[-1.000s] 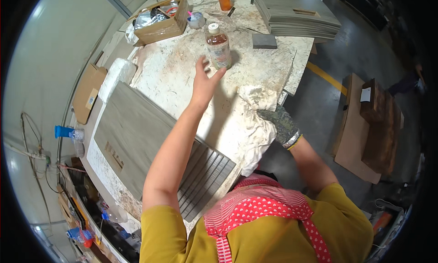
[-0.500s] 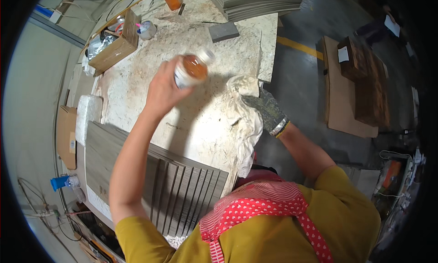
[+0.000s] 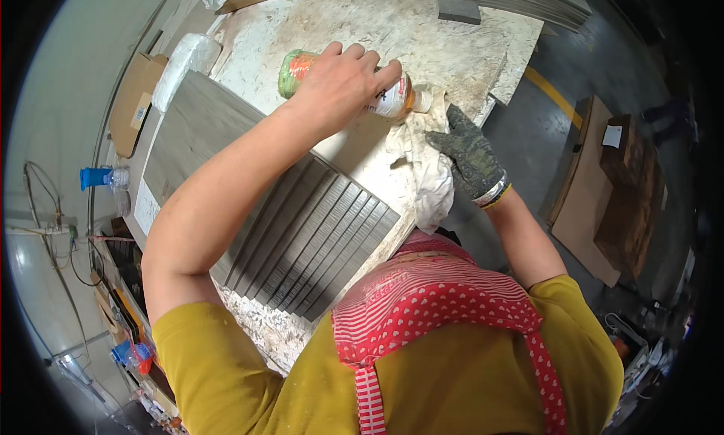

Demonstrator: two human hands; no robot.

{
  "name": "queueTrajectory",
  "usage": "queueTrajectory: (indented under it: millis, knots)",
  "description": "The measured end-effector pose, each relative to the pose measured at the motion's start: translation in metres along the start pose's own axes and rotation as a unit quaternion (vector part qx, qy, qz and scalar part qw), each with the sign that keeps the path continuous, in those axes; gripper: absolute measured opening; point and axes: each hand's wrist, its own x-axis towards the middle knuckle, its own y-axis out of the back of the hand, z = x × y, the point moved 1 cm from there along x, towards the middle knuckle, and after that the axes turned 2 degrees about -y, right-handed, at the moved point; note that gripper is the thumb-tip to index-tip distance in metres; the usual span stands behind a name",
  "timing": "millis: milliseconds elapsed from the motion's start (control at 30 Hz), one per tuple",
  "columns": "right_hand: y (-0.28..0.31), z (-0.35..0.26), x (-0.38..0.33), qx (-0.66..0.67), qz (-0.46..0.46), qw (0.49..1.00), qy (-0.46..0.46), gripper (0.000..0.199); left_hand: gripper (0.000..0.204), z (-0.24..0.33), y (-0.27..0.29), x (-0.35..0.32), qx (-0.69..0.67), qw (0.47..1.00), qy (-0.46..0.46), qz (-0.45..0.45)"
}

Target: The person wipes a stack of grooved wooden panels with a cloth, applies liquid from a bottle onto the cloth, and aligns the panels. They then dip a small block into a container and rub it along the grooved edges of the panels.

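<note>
My bare left hand (image 3: 343, 84) is wrapped over a plastic bottle (image 3: 394, 99) with a green base, a printed label and orange colour near its neck. The bottle lies tilted nearly on its side, its mouth pointing right and down against a crumpled white cloth (image 3: 428, 175). In a dark, patterned work glove, my right hand (image 3: 473, 157) grips the stained cloth at the table's right edge, its lower part hanging loose. Fingertips behind the cloth are partly hidden. Below my left forearm lie fanned grey wood-grain boards (image 3: 317, 224).
The worn white worktable (image 3: 302, 28) carries a small grey block (image 3: 458, 10) and another board stack (image 3: 528, 1) at the far right. A plastic-wrapped bundle (image 3: 188, 62) sits at the left edge. Brown boxes (image 3: 630, 201) stand on the floor to the right.
My left hand has swung the bottle right and tipped it over, bringing its mouth to the cloth. The gloved hand still holds the cloth. The whole view has shifted and turned.
</note>
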Motion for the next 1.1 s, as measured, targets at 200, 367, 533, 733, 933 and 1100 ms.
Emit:
queueTrajectory:
  millis: [200, 367, 533, 733, 933, 1100]
  knots:
    - [-0.001, 0.011, -0.010, -0.044, -0.009, 0.998, 0.034, 0.057, 0.057, 0.002, 0.009, -0.009, 0.007, 1.000, -0.003, 0.015]
    - [-0.007, 0.008, -0.008, -0.086, 0.002, 0.996, 0.021, 0.056, 0.057, -0.002, 0.009, -0.018, 0.025, 0.999, 0.020, -0.006]
    - [-0.001, 0.009, -0.005, -0.148, 0.005, 0.987, 0.059, 0.056, 0.054, 0.002, 0.009, -0.022, 0.016, 1.000, 0.011, 0.004]
    - [0.006, 0.014, 0.002, -0.015, -0.049, 0.998, 0.043, 0.055, 0.052, 0.001, 0.001, -0.020, 0.044, 0.999, -0.002, -0.006]
    - [0.006, 0.006, 0.017, -0.175, -0.135, 0.970, 0.101, 0.058, 0.063, -0.010, -0.021, -0.007, -0.061, 0.996, 0.060, -0.018]
    - [0.020, -0.023, 0.002, 0.301, -0.167, 0.938, -0.041, 0.058, 0.074, -0.042, -0.078, 0.025, -0.313, 0.924, 0.166, 0.142]
